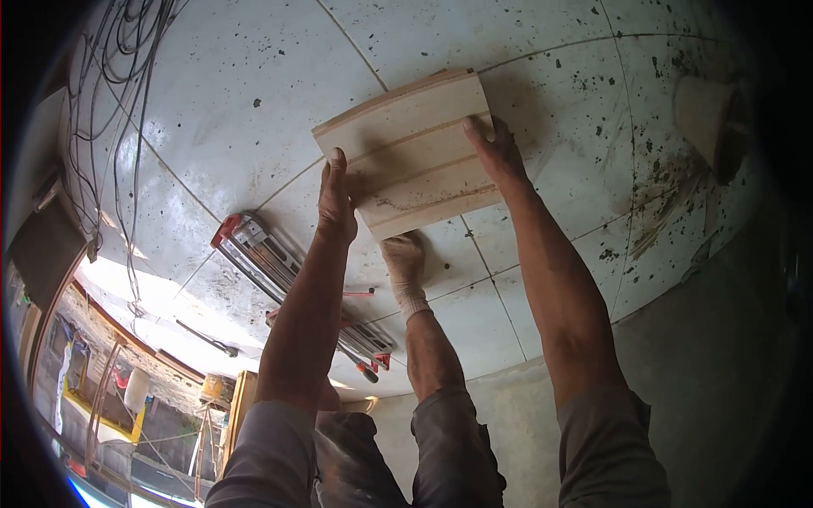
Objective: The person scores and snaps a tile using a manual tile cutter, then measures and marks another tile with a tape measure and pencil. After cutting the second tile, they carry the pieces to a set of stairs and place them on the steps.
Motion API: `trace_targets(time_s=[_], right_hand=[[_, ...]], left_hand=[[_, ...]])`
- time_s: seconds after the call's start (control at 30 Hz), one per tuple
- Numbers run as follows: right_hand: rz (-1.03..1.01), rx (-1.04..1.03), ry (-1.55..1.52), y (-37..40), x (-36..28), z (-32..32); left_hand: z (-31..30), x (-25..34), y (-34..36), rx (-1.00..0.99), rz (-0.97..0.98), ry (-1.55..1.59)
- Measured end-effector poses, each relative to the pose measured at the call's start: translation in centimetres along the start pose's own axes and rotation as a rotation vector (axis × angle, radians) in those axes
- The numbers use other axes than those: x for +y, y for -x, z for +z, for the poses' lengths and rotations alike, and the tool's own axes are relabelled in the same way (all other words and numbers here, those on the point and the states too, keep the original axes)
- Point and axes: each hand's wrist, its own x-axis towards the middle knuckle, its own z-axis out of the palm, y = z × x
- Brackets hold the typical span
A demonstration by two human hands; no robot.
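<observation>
A stack of light beige tiles [419, 152] with darker stripes is held tilted above the tiled floor. My left hand [337, 195] grips its left edge, thumb on the top face. At the right edge my right hand [495, 152] holds it the same way, thumb on top and fingers partly hidden behind. Directly below the stack's lower edge is a foot in a dirty sock [404, 267], on the floor.
A red and silver tile cutter [262, 250] lies left of my left forearm. Loose black cables [127, 110] hang at the upper left. A bucket [707, 123] lies tipped at the right. A grey wall [677, 364] borders the floor.
</observation>
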Motion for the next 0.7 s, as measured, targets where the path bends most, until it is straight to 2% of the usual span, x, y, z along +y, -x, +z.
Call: trace_targets(time_s=[0.07,0.13,0.2,0.23,0.3,0.33,0.4,0.57,0.63,0.7], right_hand=[[-0.062,0.055,0.056,-0.7,0.6,0.8],[-0.565,0.418,0.359,-0.9,-2.8,0.4],[-0.761,0.277,0.331,-1.9,-6.9,0.8],[-0.757,0.264,0.332,-2.5,-8.1,1.6],[-0.867,0.103,0.604,-3.7,-10.0,3.2],[-0.87,0.102,0.601,-3.8,-10.4,3.9],[-0.659,-0.26,0.883,-3.8,-11.1,5.1],[-0.66,-0.272,0.85,-3.2,-11.2,5.5],[-0.667,-0.251,0.85,-2.9,-10.9,5.7],[-0.691,-0.177,0.849,-2.6,-10.6,6.0]], left_hand=[[-0.6,0.3,-0.4,0.081,0.002,-0.008],[-0.6,0.7,-1.4,0.163,-0.005,-0.011],[-0.2,1.5,-2.4,0.328,0.222,0.027],[0.0,2.2,-2.3,0.338,0.212,0.027],[0.5,4.0,-2.6,0.232,0.404,-0.048],[0.5,4.2,-3.4,0.235,0.406,-0.049],[0.3,4.6,-4.7,0.339,0.265,-0.181],[-0.1,4.7,-6.0,0.366,0.241,-0.046],[0.0,5.1,-6.0,0.423,0.111,-0.056],[0.4,4.9,-6.0,0.435,0.151,-0.031]])
